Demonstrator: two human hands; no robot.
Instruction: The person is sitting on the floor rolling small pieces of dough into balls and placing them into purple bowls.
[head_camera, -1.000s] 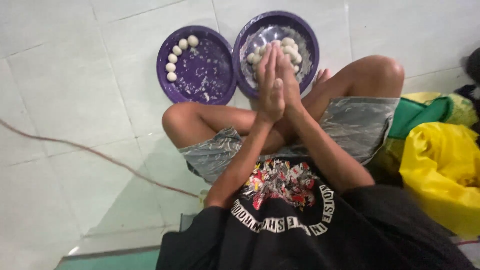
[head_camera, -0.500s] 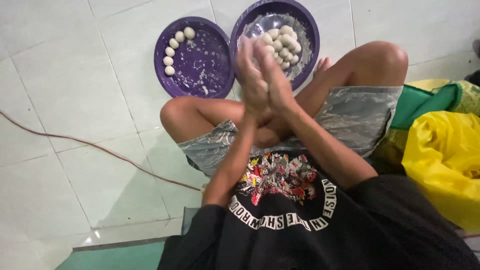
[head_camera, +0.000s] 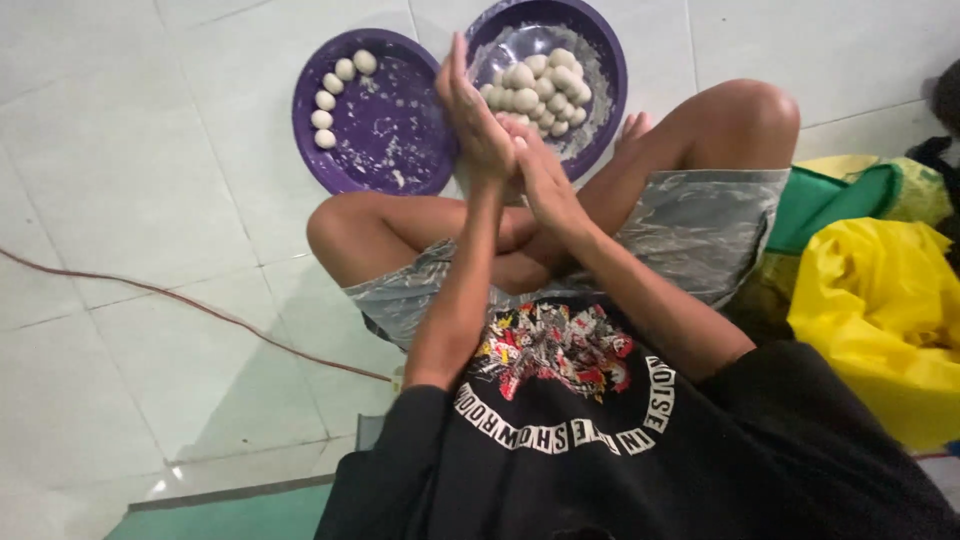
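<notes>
I sit cross-legged on a tiled floor. My left hand (head_camera: 468, 105) and my right hand (head_camera: 545, 180) are pressed palm to palm in front of my knees, the left one further forward, its fingers straight. A small piece of pale dough is squeezed between the palms and is almost wholly hidden. Just beyond the hands stands a purple bowl (head_camera: 608, 60) with a pile of white dough balls (head_camera: 540, 85). To its left is a purple plate (head_camera: 385, 130), dusted with flour, with several dough balls (head_camera: 335, 95) in a row along its far left rim.
A yellow plastic bag (head_camera: 880, 310) and green cloth (head_camera: 835, 205) lie at my right side. A thin reddish cable (head_camera: 180, 305) runs across the white floor tiles on the left. My bent knees (head_camera: 745, 110) flank the hands.
My joined hands have slid against each other: the left hand has moved forward and left, the right hand back toward me. The view has shifted slightly.
</notes>
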